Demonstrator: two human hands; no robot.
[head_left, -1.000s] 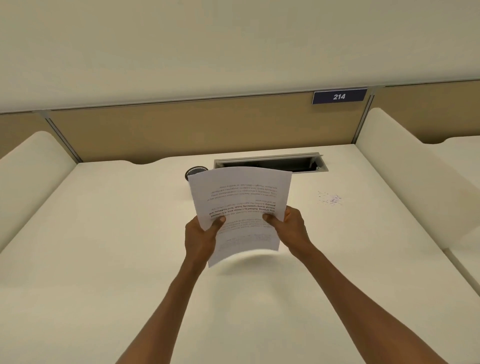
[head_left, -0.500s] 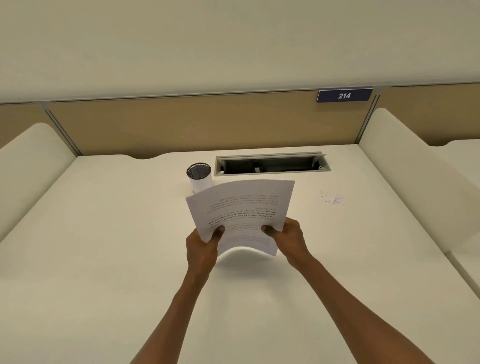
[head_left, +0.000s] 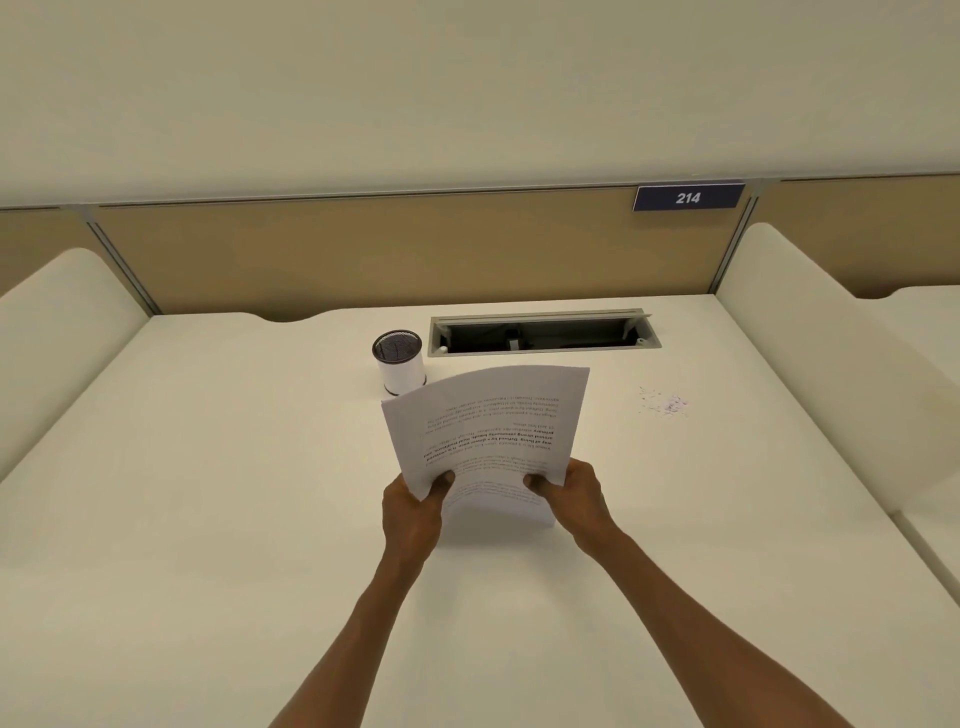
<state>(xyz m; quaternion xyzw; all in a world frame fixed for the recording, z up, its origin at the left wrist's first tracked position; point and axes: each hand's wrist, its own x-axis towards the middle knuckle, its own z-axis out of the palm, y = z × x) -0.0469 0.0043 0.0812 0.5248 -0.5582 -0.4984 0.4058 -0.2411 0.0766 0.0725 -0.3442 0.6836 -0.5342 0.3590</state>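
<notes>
A white sheet of paper (head_left: 488, 426) with printed text, upside down to me, is held above the middle of the cream desk (head_left: 208, 493). It bows, its far part arching upward and its near edge curving down toward the desk. My left hand (head_left: 413, 512) pinches its left edge with the thumb on top. My right hand (head_left: 574, 499) pinches the right edge the same way. Behind the sheet stands a small cup (head_left: 399, 362) with a dark mesh inside and a white wall.
An open cable slot (head_left: 540, 335) is set into the desk's far side. Purple scribbles (head_left: 667, 404) mark the desk to the right. Cream side dividers (head_left: 810, 364) flank the desk, a tan back panel carries a sign reading 214 (head_left: 688, 197).
Both hands have lowered the sheet toward the desk and a little nearer to me. The cup behind it, mostly hidden before, now shows in full.
</notes>
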